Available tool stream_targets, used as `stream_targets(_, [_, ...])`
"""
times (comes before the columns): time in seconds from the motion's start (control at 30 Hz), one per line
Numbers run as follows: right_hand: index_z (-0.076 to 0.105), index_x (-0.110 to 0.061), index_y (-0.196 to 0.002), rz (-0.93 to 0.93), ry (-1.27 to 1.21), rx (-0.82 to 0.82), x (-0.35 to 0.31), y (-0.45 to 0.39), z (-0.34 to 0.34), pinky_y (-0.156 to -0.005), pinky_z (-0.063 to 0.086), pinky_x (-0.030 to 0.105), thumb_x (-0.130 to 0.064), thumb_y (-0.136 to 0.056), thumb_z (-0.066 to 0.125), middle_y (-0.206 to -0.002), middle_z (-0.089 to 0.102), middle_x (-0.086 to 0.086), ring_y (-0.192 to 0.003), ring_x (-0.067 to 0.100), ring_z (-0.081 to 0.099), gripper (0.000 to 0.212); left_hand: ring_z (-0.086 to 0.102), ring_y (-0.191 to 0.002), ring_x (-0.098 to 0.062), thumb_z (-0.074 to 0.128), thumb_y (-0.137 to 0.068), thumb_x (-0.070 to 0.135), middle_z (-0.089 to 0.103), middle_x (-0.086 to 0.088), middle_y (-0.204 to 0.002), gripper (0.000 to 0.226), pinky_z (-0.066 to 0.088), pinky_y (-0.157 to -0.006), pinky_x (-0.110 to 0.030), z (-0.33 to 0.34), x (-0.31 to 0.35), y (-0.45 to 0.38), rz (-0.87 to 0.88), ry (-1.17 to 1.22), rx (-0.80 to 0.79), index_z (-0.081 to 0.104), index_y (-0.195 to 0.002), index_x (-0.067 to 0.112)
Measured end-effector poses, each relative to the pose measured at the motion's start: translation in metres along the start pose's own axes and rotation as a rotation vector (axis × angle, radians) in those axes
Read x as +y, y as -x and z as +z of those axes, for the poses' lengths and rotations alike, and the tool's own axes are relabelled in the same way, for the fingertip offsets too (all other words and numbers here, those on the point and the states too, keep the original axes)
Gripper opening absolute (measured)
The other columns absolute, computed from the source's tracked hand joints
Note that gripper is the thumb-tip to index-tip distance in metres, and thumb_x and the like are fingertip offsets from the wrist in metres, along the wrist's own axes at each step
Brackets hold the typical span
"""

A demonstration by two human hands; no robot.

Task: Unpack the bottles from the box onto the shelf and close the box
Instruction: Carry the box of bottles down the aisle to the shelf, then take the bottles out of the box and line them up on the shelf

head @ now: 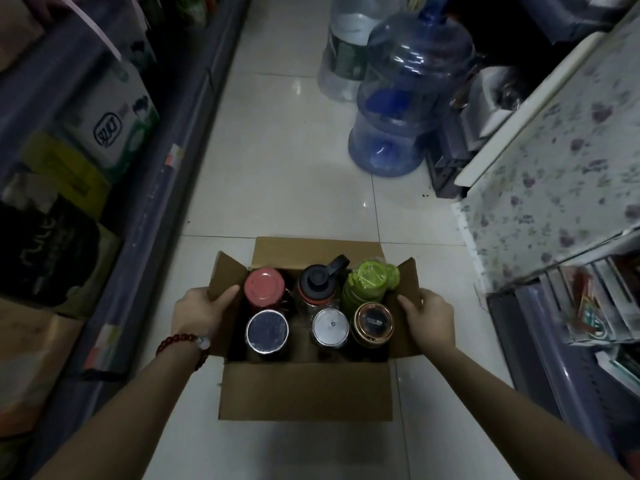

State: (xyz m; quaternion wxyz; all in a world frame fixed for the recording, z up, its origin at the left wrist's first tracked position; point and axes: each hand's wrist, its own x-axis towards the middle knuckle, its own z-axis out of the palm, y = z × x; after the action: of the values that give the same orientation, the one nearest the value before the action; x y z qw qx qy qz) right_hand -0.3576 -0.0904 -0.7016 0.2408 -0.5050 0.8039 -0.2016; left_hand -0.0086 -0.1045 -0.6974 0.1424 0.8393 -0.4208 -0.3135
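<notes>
Glossy white tiled floor (287,188) of narrow shop aisle, beneath open brown cardboard box (306,389). Left of box, purple-edged shelf (145,216); beyond, two clear water jugs (398,98). Inside box, six upright lidded bottles (266,332), two rows of three. Left hand (199,311) gripping left flap, right hand (431,315) gripping right flap.

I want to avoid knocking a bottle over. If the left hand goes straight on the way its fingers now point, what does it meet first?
Probably the pink-lidded bottle. The left hand grips the left flap of the box, and its fingers point inward toward that lid. Depth is unclear, so they might pass just over it.
</notes>
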Motion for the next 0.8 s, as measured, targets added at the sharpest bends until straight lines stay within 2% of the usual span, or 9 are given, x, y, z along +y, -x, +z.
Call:
stream_targets(0.07, [0.065,-0.002,-0.099,-0.002,0.027,-0.02,0.002,0.0,0.0,-0.065,0.039,0.027,-0.028,-0.09,0.061,-0.093,0.071,0.015,-0.086,0.032,0.065,0.027,0.065,-0.088,-0.037,0.052,-0.087,0.058,0.07,-0.022,-0.091,0.057,0.054,-0.08,-0.041,-0.002,-0.003,-0.006,0.004,0.002,-0.001,0.068,-0.088,0.004])
stream_targets(0.13, [0.058,-0.006,-0.108,0.0,0.087,-0.08,0.002,0.005,0.0,-0.067,0.046,0.031,-0.032,-0.091,0.058,-0.099,0.07,0.016,-0.089,0.033,0.065,0.031,0.062,-0.099,-0.039,0.04,-0.094,0.054,0.067,-0.023,-0.108,0.058,0.05,-0.088,-0.043,-0.004,-0.002,-0.007,-0.006,0.039,-0.021,0.064,-0.11,0.004])
stream_targets(0.2, [0.047,-0.009,-0.123,-0.011,0.154,-0.09,-0.003,0.015,0.0,-0.077,0.05,0.039,-0.033,-0.091,0.058,-0.111,0.064,0.016,-0.101,0.035,0.061,0.042,0.054,-0.116,-0.043,0.037,-0.097,0.049,0.056,-0.025,-0.129,0.056,0.043,-0.097,-0.048,-0.005,0.003,-0.002,-0.01,0.08,0.006,0.044,-0.136,0.01])
stream_targets(0.27, [0.039,-0.007,-0.137,-0.129,0.216,0.049,-0.008,0.024,0.001,-0.096,0.045,0.044,-0.03,-0.089,0.061,-0.13,0.054,0.016,-0.12,0.035,0.05,0.057,0.042,-0.128,-0.043,0.04,-0.097,0.043,0.043,-0.024,-0.142,0.059,0.037,-0.104,-0.05,-0.005,0.011,0.007,0.103,-0.013,0.14,0.029,-0.146,0.013])
stream_targets(0.33, [0.04,-0.006,-0.139,-0.317,0.177,0.164,-0.014,0.036,0.005,-0.108,0.037,0.046,-0.026,-0.088,0.062,-0.139,0.048,0.014,-0.129,0.033,0.042,0.059,0.037,-0.131,-0.034,0.046,-0.097,0.035,0.041,-0.018,-0.142,0.053,0.032,-0.108,-0.043,-0.005,0.019,0.017,0.386,-0.043,0.255,0.035,-0.144,0.013])
stream_targets(0.43, [0.039,-0.014,-0.141,-0.395,-0.06,0.089,-0.02,0.053,0.019,-0.109,0.039,0.039,-0.025,-0.09,0.06,-0.141,0.045,0.005,-0.131,0.021,0.04,0.055,0.041,-0.129,-0.019,0.054,-0.093,0.032,0.044,-0.005,-0.137,0.047,0.031,-0.111,-0.031,0.005,0.027,0.02,0.687,0.05,0.107,0.045,-0.137,0.019])
stream_targets(0.57, [0.042,-0.022,-0.138,-0.247,-0.468,0.088,-0.014,0.065,0.042,-0.095,0.049,0.027,-0.026,-0.087,0.065,-0.134,0.048,0.0,-0.121,0.011,0.05,0.056,0.037,-0.132,-0.011,0.063,-0.087,0.037,0.038,0.003,-0.143,0.044,0.027,-0.109,-0.024,0.025,0.024,0.008,0.604,0.211,-0.076,0.054,-0.13,0.03])
stream_targets(0.67, [0.045,-0.022,-0.135,-0.174,-0.558,0.091,-0.003,0.066,0.058,-0.084,0.045,0.013,-0.026,-0.082,0.071,-0.129,0.053,-0.001,-0.113,0.008,0.055,0.059,0.04,-0.127,-0.009,0.07,-0.082,0.036,0.04,0.001,-0.141,0.043,0.027,-0.106,-0.021,0.033,0.018,-0.002,0.508,0.331,-0.209,0.057,-0.123,0.034])
stream_targets(0.8, [0.048,-0.019,-0.132,-0.198,-0.557,0.1,0.006,0.065,0.073,-0.086,0.041,0.01,-0.038,-0.077,0.074,-0.126,0.055,0.0,-0.116,0.012,0.053,0.064,0.052,-0.121,-0.014,0.072,-0.051,0.076,0.048,0.001,-0.136,0.067,0.043,-0.105,-0.031,0.04,0.007,-0.012,0.432,0.395,-0.37,0.053,-0.113,0.057])
